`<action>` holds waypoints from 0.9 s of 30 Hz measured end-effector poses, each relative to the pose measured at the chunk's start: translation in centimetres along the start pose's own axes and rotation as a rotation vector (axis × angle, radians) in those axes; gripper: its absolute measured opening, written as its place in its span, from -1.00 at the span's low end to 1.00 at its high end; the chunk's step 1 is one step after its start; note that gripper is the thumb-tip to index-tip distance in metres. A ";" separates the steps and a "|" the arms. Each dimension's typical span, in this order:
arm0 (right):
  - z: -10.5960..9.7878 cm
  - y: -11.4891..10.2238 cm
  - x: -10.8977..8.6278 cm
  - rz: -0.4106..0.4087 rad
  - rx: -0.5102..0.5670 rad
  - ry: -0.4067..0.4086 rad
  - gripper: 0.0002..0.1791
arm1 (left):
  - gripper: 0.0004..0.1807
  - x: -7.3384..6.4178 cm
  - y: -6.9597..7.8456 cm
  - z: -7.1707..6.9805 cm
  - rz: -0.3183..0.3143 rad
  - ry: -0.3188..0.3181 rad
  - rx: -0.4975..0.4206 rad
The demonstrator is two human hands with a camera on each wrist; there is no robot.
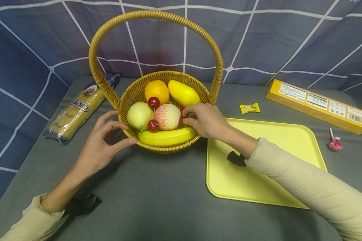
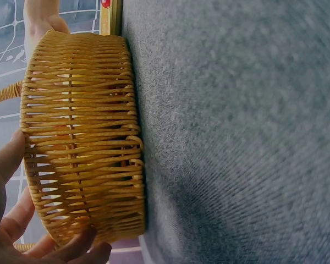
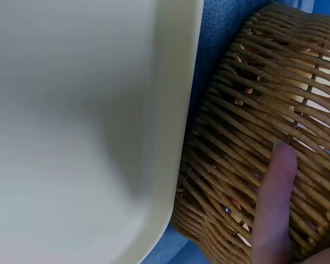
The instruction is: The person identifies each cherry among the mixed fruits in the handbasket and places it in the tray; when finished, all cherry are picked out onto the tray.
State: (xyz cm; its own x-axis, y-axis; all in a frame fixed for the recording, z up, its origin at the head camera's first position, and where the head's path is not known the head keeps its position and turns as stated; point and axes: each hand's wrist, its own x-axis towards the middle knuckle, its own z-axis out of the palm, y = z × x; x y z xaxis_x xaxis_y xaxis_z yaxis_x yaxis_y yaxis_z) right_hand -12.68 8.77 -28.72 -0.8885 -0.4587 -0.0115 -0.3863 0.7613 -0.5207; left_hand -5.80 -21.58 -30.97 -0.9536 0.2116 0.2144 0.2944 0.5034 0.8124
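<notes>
- Wicker basket [image 1: 166,149], with tall arched handle: stood upright on the grey cloth and held the fruit.
- Contents, by decreasing size: a banana [image 1: 166,138] lay along the near wall; a mango [image 1: 184,93] leaned at the far right; a pale green fruit [image 1: 139,115] sat at the left; a blushed peach [image 1: 168,117] occupied the middle; an orange [image 1: 157,91] rested at the back; two cherries [image 1: 154,102] lay beside the peach. Red fruit [image 1: 182,109], kind not discernible, showed at the right, partly hidden by fingers.
- Yellow tray [image 1: 217,177]: lay flat just beside the basket; contact between them could not be told.
- Left hand [image 1: 98,150]: gripped the basket's left side, thumb at the near rim, bent fingers against the outer wall.
- Right hand [image 1: 205,120]: reached over the right rim, palm down, forearm above the tray; thumb and index finger were bent at the red fruit. Whether they pinched it could not be told. Another finger [image 3: 275,203] extended alongside the outer weave.
</notes>
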 end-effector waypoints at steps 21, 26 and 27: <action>-0.4 -0.3 0.6 0.077 -0.079 -0.115 -0.73 | -0.67 0.1 0.0 0.1 0.007 0.004 0.001; -0.3 -0.2 0.4 0.064 -0.076 -0.078 -0.67 | -0.67 0.0 0.0 0.0 0.003 0.005 0.006; -0.3 -0.3 0.3 0.055 -0.079 -0.062 -0.66 | -0.67 0.0 0.0 0.0 0.003 0.005 0.005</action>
State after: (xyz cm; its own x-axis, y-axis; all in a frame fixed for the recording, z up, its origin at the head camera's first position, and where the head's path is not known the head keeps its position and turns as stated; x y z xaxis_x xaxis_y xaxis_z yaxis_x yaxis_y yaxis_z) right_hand -12.95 8.54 -28.36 -0.8930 -0.4405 -0.0924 -0.3575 0.8189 -0.4490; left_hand -5.80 -21.52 -30.96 -0.9529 0.2092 0.2197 0.2977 0.5068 0.8090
